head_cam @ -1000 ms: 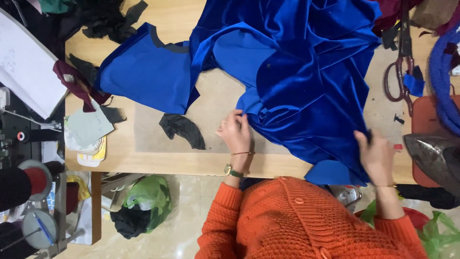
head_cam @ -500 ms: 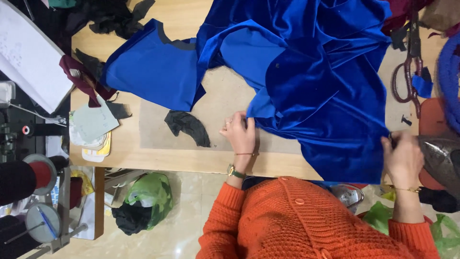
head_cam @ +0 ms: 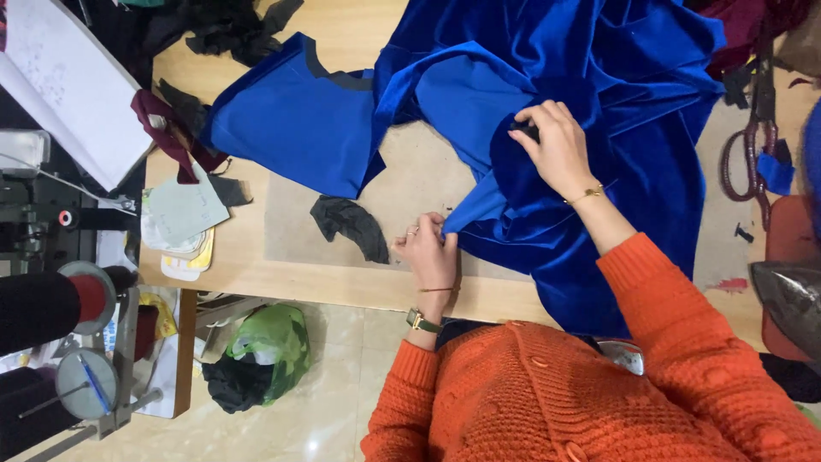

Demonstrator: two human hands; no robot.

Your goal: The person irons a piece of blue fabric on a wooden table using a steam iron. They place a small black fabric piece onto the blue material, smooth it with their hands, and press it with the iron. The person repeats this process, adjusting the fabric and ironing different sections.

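A large sheet of shiny blue fabric (head_cam: 599, 77) lies bunched over the wooden table (head_cam: 282, 274). My left hand (head_cam: 428, 252), with a watch on its wrist, pinches a pointed corner of the fabric near the table's front edge. My right hand (head_cam: 556, 145), wearing a thin bracelet, is farther in and grips a fold in the middle of the cloth. Something small and dark shows at its fingertips, and I cannot tell what it is. My orange knitted sleeves fill the bottom of the view.
A cut blue piece with black trim (head_cam: 291, 128) lies left of the hands, a black scrap (head_cam: 351, 224) just beside my left hand. Paper pattern pieces (head_cam: 180, 218) sit at the table's left end. Red-handled scissors (head_cam: 753, 145) and an iron (head_cam: 791, 295) are at right. A green bag (head_cam: 269, 342) is on the floor.
My right hand has moved from the table's front right edge up and left onto the middle of the blue fabric, gathering a fold. My left hand has kept its pinch on the corner.
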